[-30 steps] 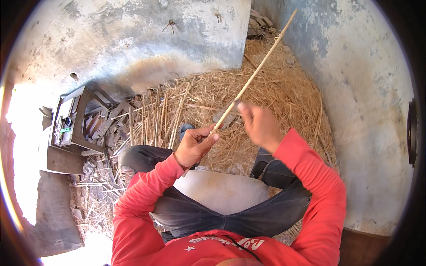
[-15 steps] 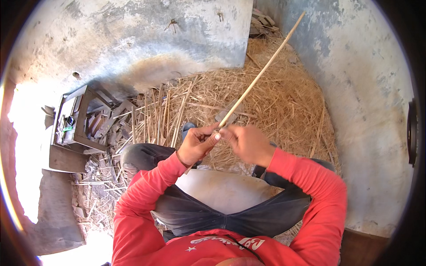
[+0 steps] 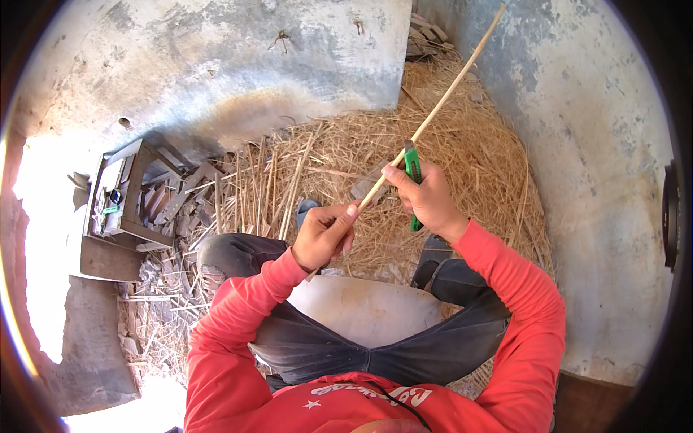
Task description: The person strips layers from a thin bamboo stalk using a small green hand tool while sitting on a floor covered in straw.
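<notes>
A long, thin pale wooden stick (image 3: 456,78) slants up and to the right from between my hands. My left hand (image 3: 323,236) is closed round it near its lower end, thumb on top; a short end shows below that hand. In my right hand (image 3: 427,193) is a green utility knife (image 3: 413,167), its blade end against the stick about a third of the way up. The right thumb presses on the stick just below the blade. My fingers partly hide the knife's handle.
Straw and shavings (image 3: 469,173) cover the floor ahead. Several sticks (image 3: 268,189) lie at the left, beside a wooden frame stand (image 3: 137,206) with scraps and a small green item on it. Concrete walls (image 3: 599,144) rise behind and at right. A pale sack-like surface (image 3: 364,307) lies between my legs.
My right hand has moved up and right along the stick, away from my left hand, and the green knife now shows. The stick has shifted slightly up and right.
</notes>
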### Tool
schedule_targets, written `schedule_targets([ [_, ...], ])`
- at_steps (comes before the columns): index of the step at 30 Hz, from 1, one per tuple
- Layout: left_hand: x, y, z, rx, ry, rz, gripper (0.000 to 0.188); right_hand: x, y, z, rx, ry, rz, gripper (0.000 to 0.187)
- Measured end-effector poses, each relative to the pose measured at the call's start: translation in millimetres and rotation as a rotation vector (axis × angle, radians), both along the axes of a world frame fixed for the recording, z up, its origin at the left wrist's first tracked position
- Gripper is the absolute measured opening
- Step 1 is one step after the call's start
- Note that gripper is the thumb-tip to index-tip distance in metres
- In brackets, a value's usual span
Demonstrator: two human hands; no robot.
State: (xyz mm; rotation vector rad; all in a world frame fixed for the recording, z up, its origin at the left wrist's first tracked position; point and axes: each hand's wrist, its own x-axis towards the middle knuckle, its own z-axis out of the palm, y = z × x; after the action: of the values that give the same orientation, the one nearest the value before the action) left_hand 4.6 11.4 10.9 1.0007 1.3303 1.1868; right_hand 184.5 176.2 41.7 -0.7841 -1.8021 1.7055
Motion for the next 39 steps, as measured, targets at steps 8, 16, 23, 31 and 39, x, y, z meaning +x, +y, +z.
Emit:
schedule_targets([
  [8,-5.9,13.2,-25.2,0.365,0.279,0.47,0.042,5.2,25.2,3.1,0.109,0.055,-0.112,0.028],
  [16,-8.3,-2.1,2.5,0.109,0.301,-0.057,0.03,18.1,44.7,18.9,0.438,-0.088,-0.175,0.034],
  [23,-3.8,0.6,-4.1,0.208,0.39,0.135,0.023,23.7,34.4,33.8,0.749,-0.423,-0.172,0.06],
  [31,2.2,3.3,-0.8,0.173,0.146,0.133,0.027,20.4,34.0,28.6,0.792,-0.583,-0.17,0.059],
  [39,8.0,-7.3,16.4,0.244,-0.024,0.062,0.024,2.1,16.0,9.4,0.813,-0.532,-0.083,0.054],
])
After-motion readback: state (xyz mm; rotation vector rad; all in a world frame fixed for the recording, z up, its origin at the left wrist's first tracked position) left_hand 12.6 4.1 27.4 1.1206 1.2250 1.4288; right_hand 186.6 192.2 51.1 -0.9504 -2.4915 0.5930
